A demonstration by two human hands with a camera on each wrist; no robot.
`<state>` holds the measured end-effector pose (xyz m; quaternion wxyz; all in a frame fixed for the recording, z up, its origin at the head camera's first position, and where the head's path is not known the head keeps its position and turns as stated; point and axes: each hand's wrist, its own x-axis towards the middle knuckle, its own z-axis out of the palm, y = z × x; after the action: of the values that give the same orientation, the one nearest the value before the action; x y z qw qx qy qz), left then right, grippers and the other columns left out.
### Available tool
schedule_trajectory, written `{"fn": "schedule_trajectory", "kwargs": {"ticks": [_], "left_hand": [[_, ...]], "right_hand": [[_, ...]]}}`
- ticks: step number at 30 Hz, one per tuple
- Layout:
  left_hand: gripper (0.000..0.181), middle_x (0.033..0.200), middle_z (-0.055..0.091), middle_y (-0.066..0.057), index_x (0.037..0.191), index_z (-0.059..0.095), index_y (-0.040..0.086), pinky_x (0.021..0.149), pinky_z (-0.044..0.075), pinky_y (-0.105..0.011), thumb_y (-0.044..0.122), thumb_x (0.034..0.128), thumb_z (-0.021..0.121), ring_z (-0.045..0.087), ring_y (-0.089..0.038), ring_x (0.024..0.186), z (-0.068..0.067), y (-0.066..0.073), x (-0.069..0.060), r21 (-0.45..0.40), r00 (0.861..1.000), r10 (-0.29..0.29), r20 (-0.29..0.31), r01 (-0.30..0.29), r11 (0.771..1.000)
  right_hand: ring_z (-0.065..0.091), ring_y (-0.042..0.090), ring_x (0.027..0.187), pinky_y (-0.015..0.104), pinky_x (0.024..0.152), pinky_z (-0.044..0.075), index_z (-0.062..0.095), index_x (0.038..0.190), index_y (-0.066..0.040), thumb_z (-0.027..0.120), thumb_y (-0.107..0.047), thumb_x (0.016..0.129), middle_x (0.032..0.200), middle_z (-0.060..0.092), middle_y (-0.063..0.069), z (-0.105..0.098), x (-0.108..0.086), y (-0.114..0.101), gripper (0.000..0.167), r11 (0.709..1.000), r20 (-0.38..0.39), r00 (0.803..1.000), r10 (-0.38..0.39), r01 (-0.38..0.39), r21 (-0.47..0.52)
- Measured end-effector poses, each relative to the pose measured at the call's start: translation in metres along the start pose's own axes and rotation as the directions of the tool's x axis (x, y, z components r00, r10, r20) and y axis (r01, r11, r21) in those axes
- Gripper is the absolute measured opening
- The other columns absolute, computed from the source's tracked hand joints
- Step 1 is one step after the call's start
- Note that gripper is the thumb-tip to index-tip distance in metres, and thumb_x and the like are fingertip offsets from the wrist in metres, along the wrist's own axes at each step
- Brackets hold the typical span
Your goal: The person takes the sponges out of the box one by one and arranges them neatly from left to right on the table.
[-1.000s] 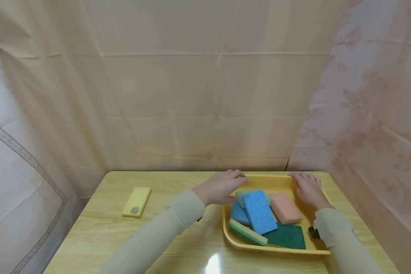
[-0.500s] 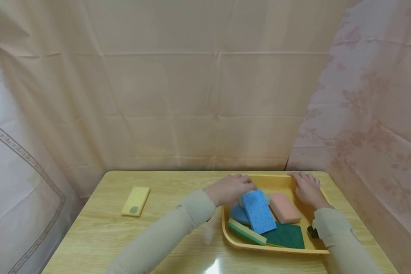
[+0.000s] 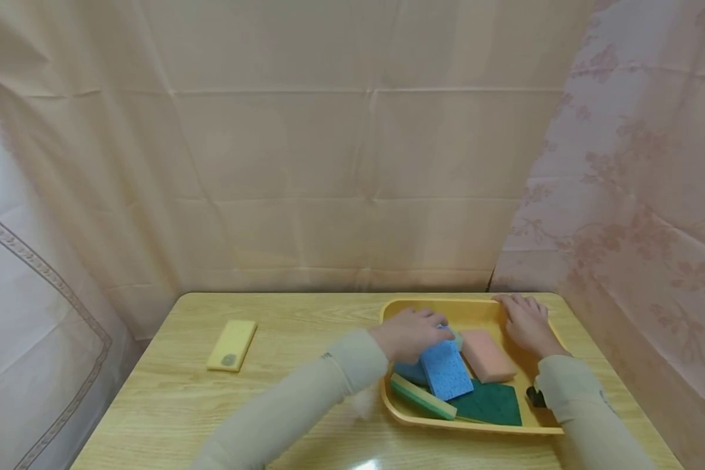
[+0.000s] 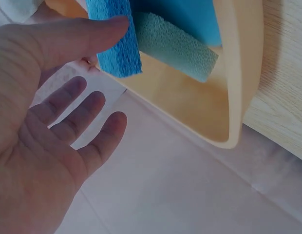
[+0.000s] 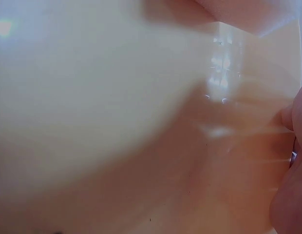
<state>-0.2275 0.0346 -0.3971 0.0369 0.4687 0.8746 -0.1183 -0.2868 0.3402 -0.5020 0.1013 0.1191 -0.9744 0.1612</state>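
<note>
In the head view a yellow tray [image 3: 470, 307] holds several sponges. My left hand [image 3: 414, 334] reaches over the tray's left side and pinches the upper end of a speckled blue sponge [image 3: 448, 371]. In the left wrist view the thumb lies along the edge of this blue sponge [image 4: 117, 46]; three fingers stay spread apart from it, and the index finger is mostly hidden. A pale green sponge [image 4: 178, 48] lies just beyond. My right hand [image 3: 527, 323] grips the tray's rim at the back right corner; only parts of its fingers [image 5: 292, 195] show in the right wrist view.
Also in the tray are a pink sponge [image 3: 487, 356], a dark green scouring pad [image 3: 489, 403], a yellow-green sponge [image 3: 423, 397] and another blue sponge [image 3: 410, 372]. A yellow sponge [image 3: 232, 344] with a grey spot lies on the wooden table [image 3: 170, 405]. Curtains [image 3: 329, 163] hang behind.
My left hand has moved right and slightly down, from above the tray's left rim onto the top of the blue sponge. The right hand has stayed at the tray's corner.
</note>
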Motion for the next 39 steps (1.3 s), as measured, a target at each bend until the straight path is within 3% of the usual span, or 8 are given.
{"fn": "schedule_trajectory", "kwargs": {"ticks": [16,26,32,39], "left_hand": [[0.066,0.158,0.038,0.008,0.153,0.043,0.037,0.112,0.038,-0.039,0.015,0.0972,0.070,0.034,-0.014,0.145,0.003,0.014,0.017,0.130,0.999,0.031,0.011,-0.032,0.991],[0.061,0.155,0.042,0.011,0.152,0.044,0.034,0.111,0.039,-0.037,0.022,0.0979,0.069,0.036,-0.012,0.142,0.005,0.024,0.025,0.198,0.998,0.055,0.031,-0.060,0.978],[0.058,0.149,0.048,0.010,0.151,0.046,0.033,0.109,0.041,-0.034,0.025,0.0980,0.069,0.042,-0.012,0.137,0.008,0.023,0.022,0.223,0.998,0.058,0.008,-0.059,0.973],[0.056,0.141,0.053,0.008,0.146,0.051,0.032,0.102,0.044,-0.032,0.027,0.0948,0.073,0.047,-0.013,0.126,0.012,0.017,0.016,0.221,0.997,0.066,-0.028,-0.059,0.974]], "right_hand": [[0.042,0.053,0.115,0.068,0.094,0.025,0.056,0.133,0.001,0.051,0.008,0.094,0.129,0.053,0.029,-0.006,-0.004,0.005,0.040,1.000,0.003,1.000,0.008,-0.008,-0.002],[0.042,0.054,0.114,0.069,0.093,0.025,0.056,0.132,0.000,0.049,0.008,0.095,0.128,0.053,0.029,-0.008,-0.007,0.009,0.039,1.000,-0.012,1.000,0.004,-0.004,-0.001],[0.043,0.053,0.113,0.068,0.094,0.025,0.057,0.131,0.002,0.053,0.010,0.091,0.127,0.053,0.029,-0.006,-0.007,0.003,0.041,1.000,-0.009,1.000,0.006,-0.006,0.003],[0.042,0.052,0.115,0.068,0.096,0.025,0.057,0.131,0.001,0.051,0.008,0.094,0.126,0.055,0.028,-0.002,-0.001,0.001,0.038,1.000,0.004,1.000,-0.004,0.004,0.018]]}}
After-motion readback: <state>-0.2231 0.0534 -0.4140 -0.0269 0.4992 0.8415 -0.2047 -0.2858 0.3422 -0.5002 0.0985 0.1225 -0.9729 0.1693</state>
